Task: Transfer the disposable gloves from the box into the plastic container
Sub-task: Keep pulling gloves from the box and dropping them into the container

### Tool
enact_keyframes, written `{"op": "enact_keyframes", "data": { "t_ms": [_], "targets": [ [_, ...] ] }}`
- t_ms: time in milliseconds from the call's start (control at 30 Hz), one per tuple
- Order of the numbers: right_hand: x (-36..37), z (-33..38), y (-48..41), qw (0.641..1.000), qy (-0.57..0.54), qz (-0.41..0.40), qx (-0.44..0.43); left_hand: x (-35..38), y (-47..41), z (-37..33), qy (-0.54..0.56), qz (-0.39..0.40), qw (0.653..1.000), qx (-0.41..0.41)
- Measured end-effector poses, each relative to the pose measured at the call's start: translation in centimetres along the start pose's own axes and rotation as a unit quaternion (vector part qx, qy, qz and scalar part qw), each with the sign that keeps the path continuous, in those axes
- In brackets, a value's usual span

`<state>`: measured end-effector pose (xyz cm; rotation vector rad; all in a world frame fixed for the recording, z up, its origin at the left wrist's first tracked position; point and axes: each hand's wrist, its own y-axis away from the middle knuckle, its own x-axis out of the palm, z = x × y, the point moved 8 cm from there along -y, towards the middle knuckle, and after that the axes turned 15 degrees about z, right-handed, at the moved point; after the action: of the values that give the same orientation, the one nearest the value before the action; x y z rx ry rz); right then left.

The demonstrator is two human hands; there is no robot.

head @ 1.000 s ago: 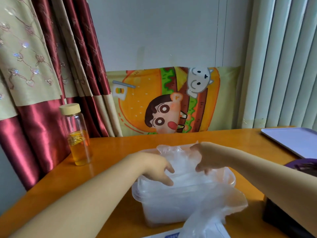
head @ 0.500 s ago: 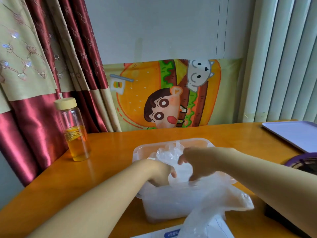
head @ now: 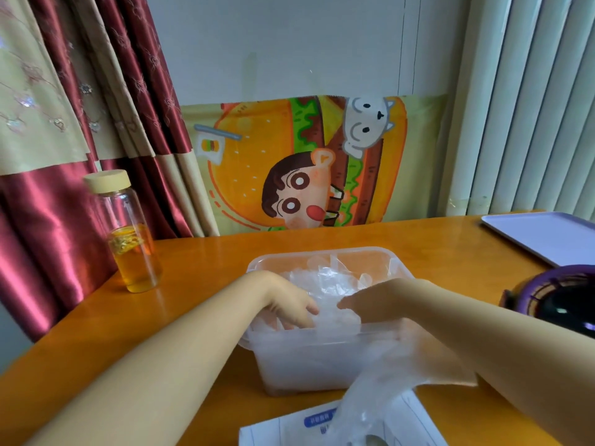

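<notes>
**Disposable gloves: location and condition**

The disposable gloves (head: 331,284) are thin, translucent, whitish film, crumpled into a loose, glossy mass. Most of the mass fills the plastic container (head: 322,253), a clear rectangular tub with rounded corners and a flanged rim, standing on the polished orange wooden surface (head: 199,284). One strand of film spills over the tub's near wall and runs down to the white printed box (head: 280,429) at the lower edge of view.

The left grip (head: 289,305) is inside the tub, fingers bent downward, tips sunk into the film. The right grip (head: 376,300) lies on the gloves at the near rim, fingers hidden. Whether either grip pinches the film cannot be told.

A glass bottle (head: 132,239) with a pale cap, part-filled with amber liquid, stands to the left.
</notes>
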<state>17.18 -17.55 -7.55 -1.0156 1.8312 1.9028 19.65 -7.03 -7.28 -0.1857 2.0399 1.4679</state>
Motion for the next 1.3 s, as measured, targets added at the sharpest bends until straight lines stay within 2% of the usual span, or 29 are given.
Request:
{"op": "enact_keyframes", "data": {
  "t_ms": [133, 233, 367, 467, 533, 633, 700, 767, 900, 967, 1067, 1300],
  "targets": [
    [-1.5, 0.4, 2.6, 0.998, -0.039, -0.037, -0.02, -1.2, 2.4, -0.2, 0.037, -0.052, 0.998, 0.021],
    [-3.5, 0.8, 6.1, 0.987, -0.046, -0.145, -0.046, -1.8, 4.8, -0.7, 0.055, -0.09, 0.992, 0.063],
    [-4.2, 2.2, 12.7, 0.951, -0.066, -0.274, -0.125, -0.7, 8.1, -1.0, 0.117, -0.152, 0.971, 0.143],
    [-1.8, 3.8, 15.6, 0.953, -0.039, -0.257, -0.156, 0.5, 11.0, -1.7, 0.155, -0.23, 0.936, 0.217],
    [0.8, 4.6, 15.9, 0.963, 0.048, -0.24, -0.11, 1.9, 12.6, -3.1, 0.155, -0.257, 0.921, 0.249],
    [3.6, 5.4, 14.8, 0.946, 0.202, -0.255, -0.016, 4.7, 12.6, -5.4, 0.065, -0.23, 0.95, 0.198],
    [3.9, 5.3, 14.3, 0.935, 0.216, -0.281, -0.005, 6.4, 11.4, -6.1, -0.034, -0.205, 0.971, 0.119],
    [3.5, 4.8, 14.8, 0.935, 0.19, -0.299, -0.005, 7.7, 10.3, -6.3, -0.105, -0.193, 0.973, 0.073],
    [2.8, 3.9, 16.7, 0.949, 0.089, -0.297, -0.059, 8.3, 9.4, -6.4, -0.154, -0.222, 0.96, 0.079],
    [2.8, 3.6, 17.1, 0.957, 0.049, -0.277, -0.076, 7.6, 10.3, -6.2, -0.107, -0.233, 0.962, 0.096],
    [3.0, 2.8, 17.3, 0.961, -0.026, -0.259, -0.09, 6.5, 11.9, -5.6, 0.02, -0.226, 0.963, 0.145],
    [0.4, 1.6, 19.5, 0.905, -0.124, -0.384, -0.136, 6.3, 13.6, -4.3, 0.167, -0.193, 0.937, 0.238]
  ]
}}
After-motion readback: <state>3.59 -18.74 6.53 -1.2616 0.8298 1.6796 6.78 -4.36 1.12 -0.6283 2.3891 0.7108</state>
